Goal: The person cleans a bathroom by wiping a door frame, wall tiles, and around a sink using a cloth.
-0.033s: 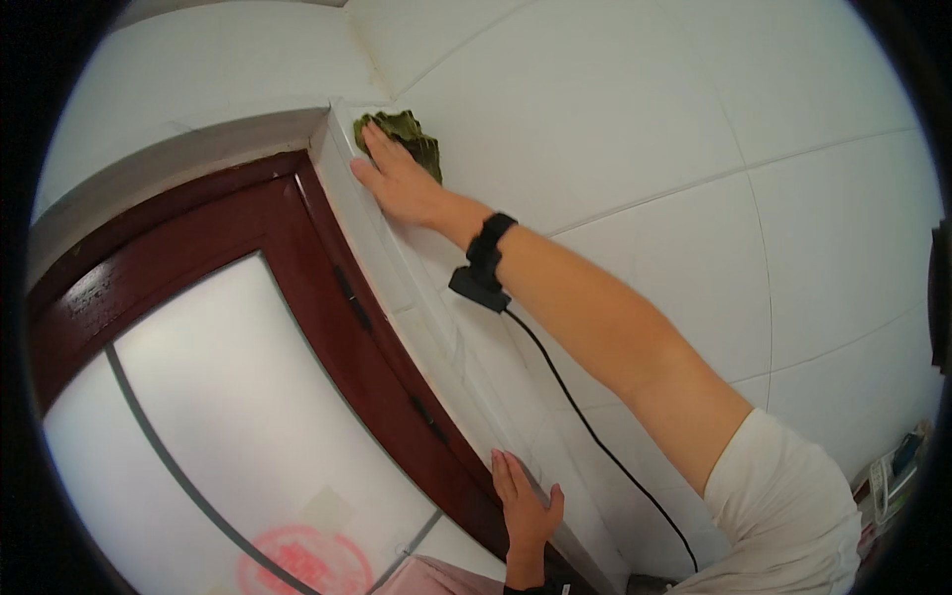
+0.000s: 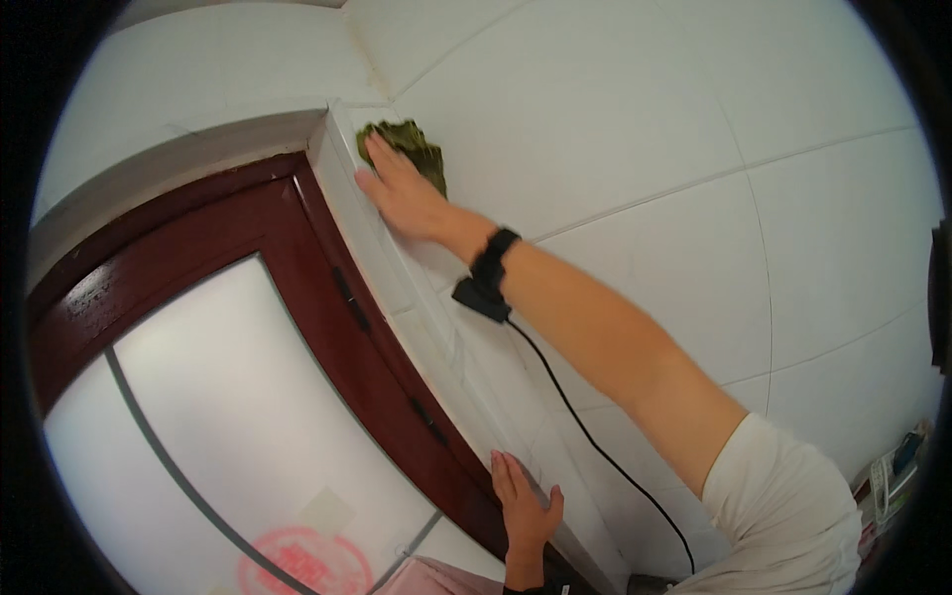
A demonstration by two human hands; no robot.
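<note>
My right hand (image 2: pixel 405 193) reaches up and presses a crumpled dark green cloth (image 2: pixel 421 159) against the white tiled strip at the upper corner of the doorway. Its fingers lie stretched along the cloth, which is held between hand and wall and sticks out past the fingers on the right. Lower down, my left hand (image 2: pixel 526 506) rests open on the edge of the door surround, fingers pointing up and thumb apart, holding nothing.
A dark red wooden door (image 2: pixel 288 238) with frosted glass panels fills the left side, its hinges facing the tiled edge. White wall tiles (image 2: pixel 654 268) cover the right. A black cable (image 2: pixel 585 416) hangs from a wrist strap (image 2: pixel 486 278). Pink fabric (image 2: pixel 446 580) shows at the bottom.
My right hand and the green cloth have slid slightly down and to the right along the wall. My left hand stays in place.
</note>
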